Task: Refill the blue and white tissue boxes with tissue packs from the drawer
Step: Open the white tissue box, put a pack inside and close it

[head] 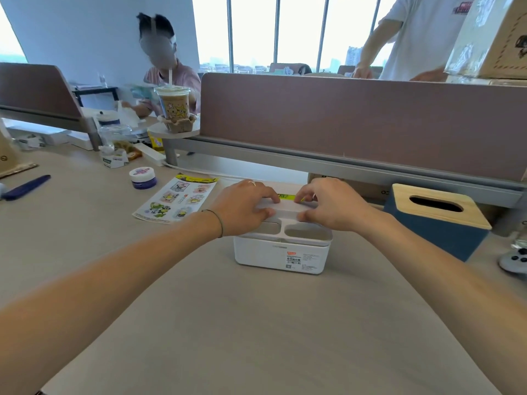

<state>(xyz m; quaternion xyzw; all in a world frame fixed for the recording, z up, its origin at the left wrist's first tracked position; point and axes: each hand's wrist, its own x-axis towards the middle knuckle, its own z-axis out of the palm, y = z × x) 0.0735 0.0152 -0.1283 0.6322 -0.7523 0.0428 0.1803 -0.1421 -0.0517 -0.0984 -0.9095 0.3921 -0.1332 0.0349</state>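
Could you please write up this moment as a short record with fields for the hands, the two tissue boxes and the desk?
left hand: on top of white tissue box, gripping its lid
right hand: same lid, opposite side
tissue pack: green-labelled, just behind the lid
blue tissue box: right of white one, wooden lid on, slot looks empty
desk: sticker sheet left of box

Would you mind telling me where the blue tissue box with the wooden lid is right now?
The blue tissue box with the wooden lid stands on the desk at the right of the head view, just right of the white tissue box, below the desk partition.
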